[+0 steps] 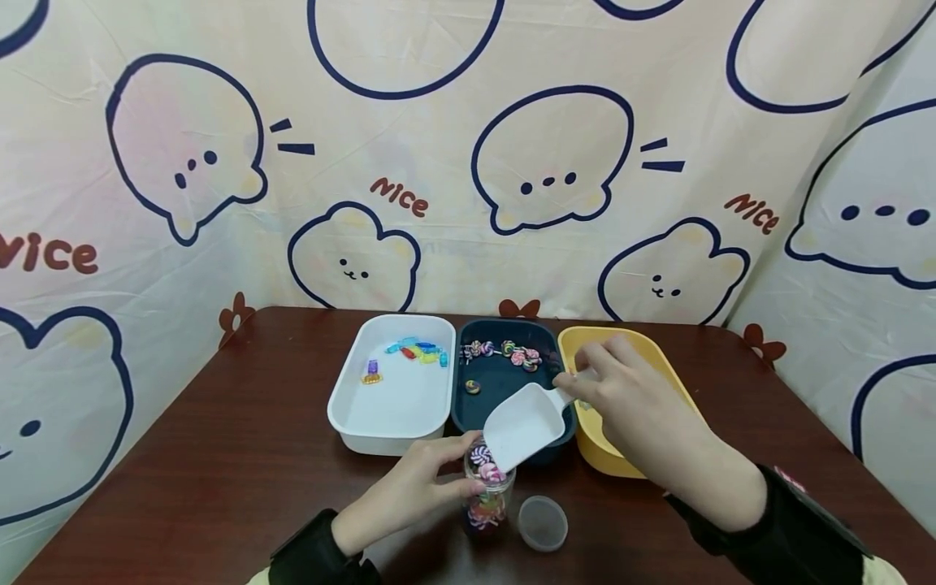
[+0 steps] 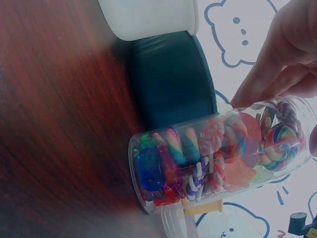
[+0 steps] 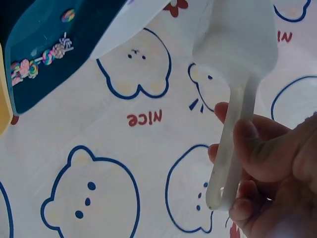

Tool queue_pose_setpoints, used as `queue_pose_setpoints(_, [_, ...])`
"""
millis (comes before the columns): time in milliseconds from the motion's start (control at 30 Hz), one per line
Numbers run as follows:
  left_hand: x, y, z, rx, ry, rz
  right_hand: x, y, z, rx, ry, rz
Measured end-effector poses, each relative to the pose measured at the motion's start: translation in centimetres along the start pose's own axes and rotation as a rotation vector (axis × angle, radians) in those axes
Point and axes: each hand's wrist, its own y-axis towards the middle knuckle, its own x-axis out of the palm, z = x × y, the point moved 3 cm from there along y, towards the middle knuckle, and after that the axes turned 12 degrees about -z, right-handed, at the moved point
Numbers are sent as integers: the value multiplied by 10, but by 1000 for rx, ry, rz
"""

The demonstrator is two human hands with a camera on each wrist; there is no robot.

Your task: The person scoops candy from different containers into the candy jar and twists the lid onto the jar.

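Observation:
My left hand [image 1: 420, 479] grips a clear jar [image 1: 487, 508] near its mouth, thumb and fingers on either side. Inside the jar, the left wrist view shows swirled lollipop charms [image 2: 281, 144], twisted sticks and a blue gem-like piece [image 2: 150, 168]. My right hand [image 1: 643, 406] holds a white scoop [image 1: 528, 424] by its handle [image 3: 230, 153]. The scoop tilts down to the left, its front edge at the jar's mouth. Whether anything lies on the scoop cannot be seen. Beside the jar's base lies a round translucent lid [image 1: 543, 524].
Behind the hands stand a white tray [image 1: 387, 410] with colourful small pieces [image 1: 420, 351], a dark teal tray [image 1: 475, 406] with lollipop charms [image 1: 521, 356], and a yellow tray [image 1: 610, 455]. A patterned curtain [image 1: 453, 162] hangs behind the brown table [image 1: 219, 455].

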Motion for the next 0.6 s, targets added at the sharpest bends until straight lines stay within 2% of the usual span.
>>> queue_pose_setpoints(200, [0, -1, 0, 13, 4, 4, 1, 4, -10, -68, -34, 49])
queue_pose_setpoints(600, [-2, -3, -1, 11, 1, 3, 7, 9, -2, -25, 58, -1])
